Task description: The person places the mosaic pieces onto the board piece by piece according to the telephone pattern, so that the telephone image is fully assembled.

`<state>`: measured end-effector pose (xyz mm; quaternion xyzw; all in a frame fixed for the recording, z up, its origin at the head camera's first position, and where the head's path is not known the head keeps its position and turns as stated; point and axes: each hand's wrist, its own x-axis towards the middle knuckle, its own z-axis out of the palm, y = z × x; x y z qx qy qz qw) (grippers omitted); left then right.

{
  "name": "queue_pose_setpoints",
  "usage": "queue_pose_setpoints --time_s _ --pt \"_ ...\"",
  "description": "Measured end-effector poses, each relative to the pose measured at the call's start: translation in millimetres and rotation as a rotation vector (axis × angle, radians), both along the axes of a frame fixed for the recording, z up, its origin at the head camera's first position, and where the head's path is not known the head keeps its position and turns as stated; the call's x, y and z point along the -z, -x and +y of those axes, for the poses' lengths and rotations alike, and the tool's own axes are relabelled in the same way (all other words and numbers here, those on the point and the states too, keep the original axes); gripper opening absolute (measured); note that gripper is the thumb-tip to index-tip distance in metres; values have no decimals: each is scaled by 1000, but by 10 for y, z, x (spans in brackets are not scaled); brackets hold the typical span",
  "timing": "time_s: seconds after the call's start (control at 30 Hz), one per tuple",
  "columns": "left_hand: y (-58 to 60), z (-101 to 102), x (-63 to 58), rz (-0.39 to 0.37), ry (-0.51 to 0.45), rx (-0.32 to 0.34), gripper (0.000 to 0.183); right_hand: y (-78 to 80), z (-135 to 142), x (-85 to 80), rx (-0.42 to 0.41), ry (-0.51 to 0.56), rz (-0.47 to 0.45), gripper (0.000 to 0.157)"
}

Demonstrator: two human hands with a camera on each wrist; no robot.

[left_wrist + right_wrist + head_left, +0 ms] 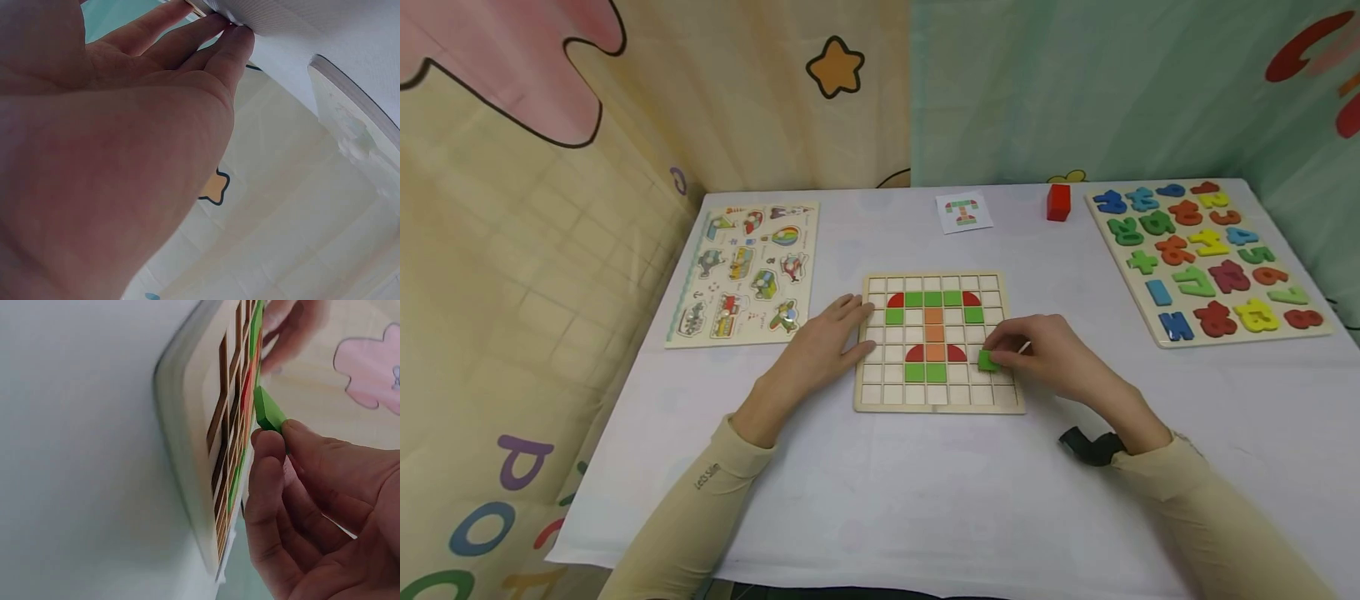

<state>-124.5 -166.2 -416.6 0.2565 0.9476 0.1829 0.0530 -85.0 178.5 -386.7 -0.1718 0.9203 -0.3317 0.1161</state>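
Observation:
A wooden grid board (880,402) lies mid-table, with green squares, orange squares and red quarter-round pieces set in its cells. My right hand (1051,357) pinches a green square tile (987,361) between thumb and fingers, over the board's right side. In the right wrist view the green tile (269,411) tilts at the fingertips, close over the grid. At the board's left edge rests my left hand (823,346), fingers extended and thumb at the rim. The left wrist view shows that hand (181,69) from beneath, with nothing in its grasp.
A picture card (964,212) with a similar pattern lies behind the board, beside a red block (1058,202). A vehicle puzzle board (808,283) is at the left, a colourful number puzzle (1157,321) at the right. A black strap (1090,448) hangs by the right wrist.

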Motion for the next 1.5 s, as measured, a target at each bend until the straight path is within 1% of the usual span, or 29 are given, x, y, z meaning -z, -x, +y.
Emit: queue_pose_setpoints --time_s 0.1,0.2,0.4,0.57,0.73,1.0,1.2,1.4,1.5 --pt "-4 0 1 1 -3 0 60 4 -157 18 0 28 12 7" --pt "-7 2 1 -1 -1 0 59 8 -275 41 -3 40 16 8" --pt "-4 4 -2 9 1 8 60 1 -390 90 -3 30 28 11" --pt "4 1 -10 -8 6 1 60 -5 -416 109 -1 27 61 14" --pt "4 -5 -13 -8 5 6 60 -2 -422 122 -1 13 67 15" --pt "7 -6 -5 -5 2 6 60 2 -418 92 -21 -26 53 9" --pt "13 -20 5 0 -2 8 60 54 -451 43 -40 -28 75 6" --pt "13 -16 9 -8 6 8 60 73 -472 20 -57 -61 8 7" --pt "16 -18 6 -6 11 7 61 68 -456 21 -44 -64 15 6"
